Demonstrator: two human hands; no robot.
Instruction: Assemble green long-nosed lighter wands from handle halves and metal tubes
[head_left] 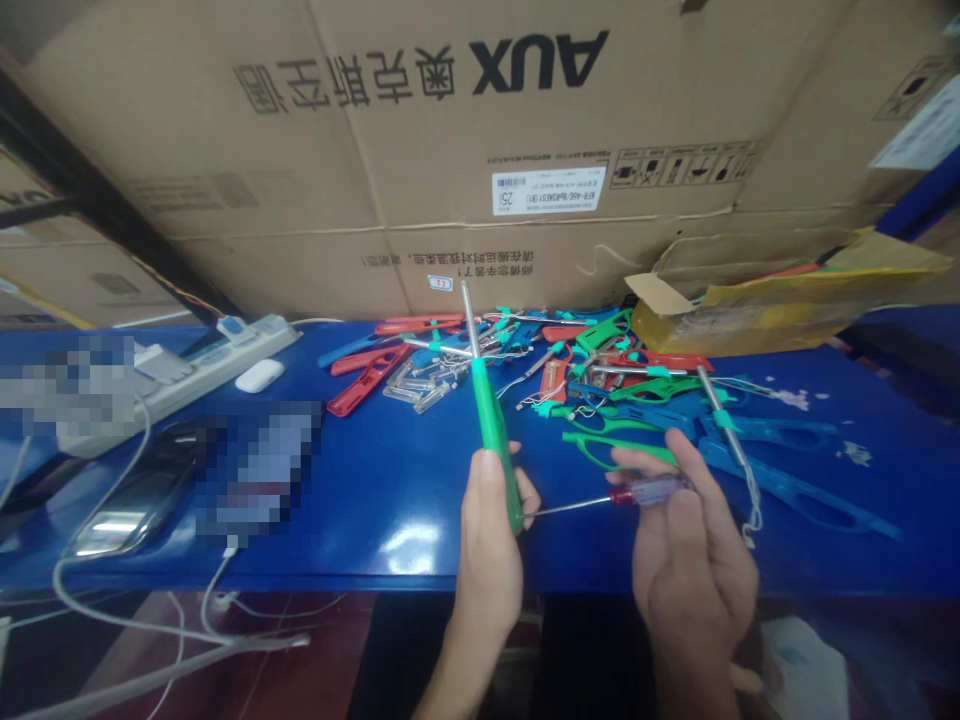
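Observation:
My left hand is wrapped round a green lighter, the long-nosed kind, its metal tube pointing up and away. In my right hand is a screwdriver with a clear and red handle. Its thin shaft runs left, and the tip meets the lower end of the green lighter. Whether the tip sits in a screw is too small to tell. Beyond the hands lies a pile of lighter parts: red shells, blue shells, clear fuel tanks and metal tubes with white wires.
A torn, yellow-taped carton stands at the back right, with a large cardboard box behind the blue table. To the left are a power strip, a white earbud case, a dark phone and charging cables.

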